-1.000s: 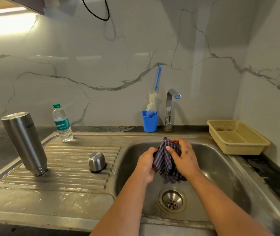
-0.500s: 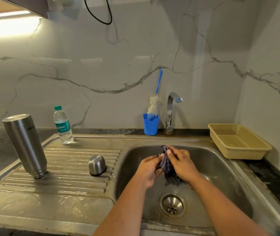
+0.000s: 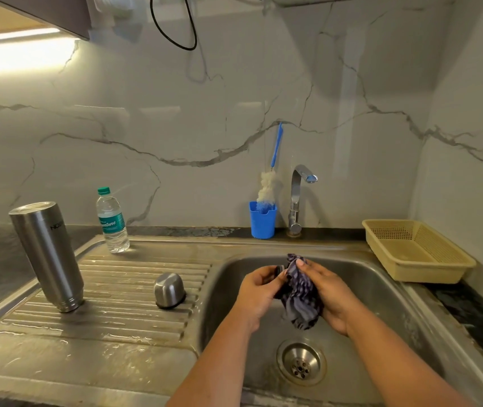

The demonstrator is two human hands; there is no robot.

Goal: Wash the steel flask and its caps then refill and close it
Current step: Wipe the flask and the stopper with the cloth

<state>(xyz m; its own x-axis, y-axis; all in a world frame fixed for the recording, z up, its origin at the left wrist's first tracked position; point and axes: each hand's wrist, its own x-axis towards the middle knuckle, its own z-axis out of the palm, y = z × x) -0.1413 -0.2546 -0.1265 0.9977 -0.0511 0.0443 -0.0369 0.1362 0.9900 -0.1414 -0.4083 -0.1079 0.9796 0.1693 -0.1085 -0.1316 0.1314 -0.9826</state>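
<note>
The steel flask [image 3: 48,257] stands upside down on the left of the ribbed drainboard [image 3: 134,318]. Its domed steel cap [image 3: 169,290] rests mouth down on the drainboard, near the basin edge. Over the sink basin [image 3: 381,304], my right hand [image 3: 329,292] grips a bunched blue checked cloth [image 3: 300,301]. My left hand [image 3: 259,292] holds a small dark round piece [image 3: 279,271] against the cloth. Most of that piece is hidden, so I cannot tell what it is.
A tap [image 3: 297,198] stands behind the basin with no water running. Beside it a blue cup [image 3: 262,220] holds a bottle brush [image 3: 266,186]. A plastic water bottle [image 3: 112,221] stands at the drainboard's back. A beige basket [image 3: 416,254] sits on the right counter. The drain [image 3: 301,362] is uncovered.
The cloth, earlier spread between both hands, is now bunched in my right hand. A dark edge shows at my left fingers. The flask and steel cap have not moved.
</note>
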